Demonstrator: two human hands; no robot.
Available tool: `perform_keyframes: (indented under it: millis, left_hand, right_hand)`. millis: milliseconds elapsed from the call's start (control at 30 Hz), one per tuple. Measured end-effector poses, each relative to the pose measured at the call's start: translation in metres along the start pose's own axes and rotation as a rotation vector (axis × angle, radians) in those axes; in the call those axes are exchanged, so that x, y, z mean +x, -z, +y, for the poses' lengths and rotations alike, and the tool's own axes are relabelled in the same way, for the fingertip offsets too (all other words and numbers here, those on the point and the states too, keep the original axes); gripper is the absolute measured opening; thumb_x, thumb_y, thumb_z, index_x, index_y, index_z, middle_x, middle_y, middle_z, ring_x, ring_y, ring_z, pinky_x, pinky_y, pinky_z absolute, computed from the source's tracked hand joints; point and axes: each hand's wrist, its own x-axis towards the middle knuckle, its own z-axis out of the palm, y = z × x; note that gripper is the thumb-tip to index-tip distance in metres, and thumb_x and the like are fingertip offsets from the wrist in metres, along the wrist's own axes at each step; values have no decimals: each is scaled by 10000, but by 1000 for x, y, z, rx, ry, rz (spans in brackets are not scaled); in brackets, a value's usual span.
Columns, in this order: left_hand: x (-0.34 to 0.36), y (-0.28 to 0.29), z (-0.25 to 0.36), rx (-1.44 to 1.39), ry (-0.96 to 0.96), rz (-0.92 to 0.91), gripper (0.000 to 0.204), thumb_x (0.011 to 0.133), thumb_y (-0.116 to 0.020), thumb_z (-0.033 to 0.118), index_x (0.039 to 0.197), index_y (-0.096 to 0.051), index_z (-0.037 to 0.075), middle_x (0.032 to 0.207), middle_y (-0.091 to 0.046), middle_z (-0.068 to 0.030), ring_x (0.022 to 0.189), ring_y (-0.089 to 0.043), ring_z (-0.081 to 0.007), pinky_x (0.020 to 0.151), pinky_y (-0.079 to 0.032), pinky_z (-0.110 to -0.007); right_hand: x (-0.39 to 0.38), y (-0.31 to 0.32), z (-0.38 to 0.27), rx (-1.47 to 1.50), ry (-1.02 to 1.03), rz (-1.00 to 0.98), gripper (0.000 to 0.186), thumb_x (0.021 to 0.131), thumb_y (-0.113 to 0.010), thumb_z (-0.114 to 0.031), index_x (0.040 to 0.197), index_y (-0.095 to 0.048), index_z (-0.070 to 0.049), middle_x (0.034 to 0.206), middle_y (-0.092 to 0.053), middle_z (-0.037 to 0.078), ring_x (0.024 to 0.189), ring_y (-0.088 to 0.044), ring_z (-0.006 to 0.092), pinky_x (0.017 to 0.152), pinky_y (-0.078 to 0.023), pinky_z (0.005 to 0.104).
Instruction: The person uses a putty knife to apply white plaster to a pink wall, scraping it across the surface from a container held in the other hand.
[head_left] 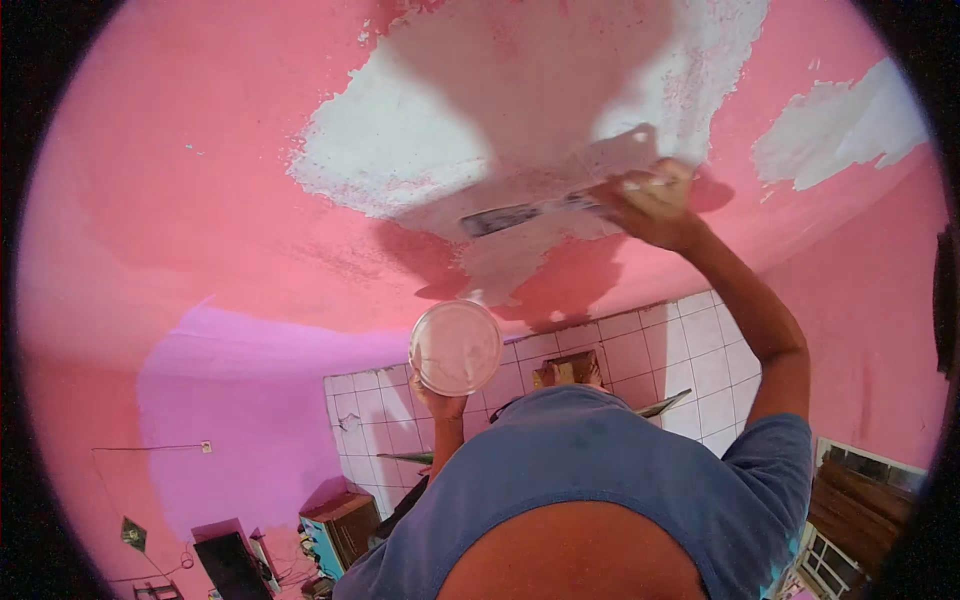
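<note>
My right hand is raised to a pink wall and grips a wide flat putty blade. The blade lies pressed flat on a large patch of white filler, at that patch's lower edge. My left hand holds a round shallow container from below, lower and to the left of the blade. The container is full of pale paste. My blue shirt fills the bottom centre.
A second white patch sits on the wall at upper right. White floor tiles show below, with a purple wall section at left. Boxes and a dark cabinet stand lower left, a window frame lower right.
</note>
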Motion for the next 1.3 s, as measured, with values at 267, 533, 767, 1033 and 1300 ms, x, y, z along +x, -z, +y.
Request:
perform_keyframes:
  millis: [267,533,767,1033,1300]
  left_hand:
    - [-6,9,-5,-50,-18,-1,622,783,-510,470,1321,-394,179,1368,-366,-109,1222,-385,-348,945,-370,-595]
    - [-9,12,-3,-10,-48,-40,600,832,-417,478,1348,-339,182,1348,-368,-114,1213,-395,-333,924,-409,-576]
    - [-12,9,-3,44,-50,18,659,776,-494,451,1357,-357,172,1381,-360,-121,1246,-367,-354,971,-348,-594]
    - [3,17,-2,-78,4,17,746,682,-577,451,1348,-365,189,1375,-359,-124,1244,-369,-352,971,-355,-589]
    - [-5,22,0,-60,-9,-28,734,699,-577,465,1345,-367,188,1369,-364,-125,1241,-371,-355,971,-350,-594]
  right_hand:
    - [45,-51,-6,-34,52,84,454,679,-718,-282,1118,-617,-224,1030,-564,-68,870,-515,115,806,-385,420]
    - [-14,36,57,-272,-39,-55,354,678,-747,-253,1006,-635,-179,1023,-606,-33,876,-533,117,848,-332,435]
    - [-15,67,44,-274,-10,-37,327,719,-726,-312,1004,-629,-185,1004,-611,-34,863,-538,115,827,-317,398]
    - [46,-37,-26,66,-10,-9,399,712,-709,-283,1091,-630,-186,1066,-584,-47,940,-510,114,843,-359,421]
    - [19,-9,20,-70,-55,34,352,677,-736,-271,1009,-654,-183,996,-587,-58,831,-508,132,821,-330,425]
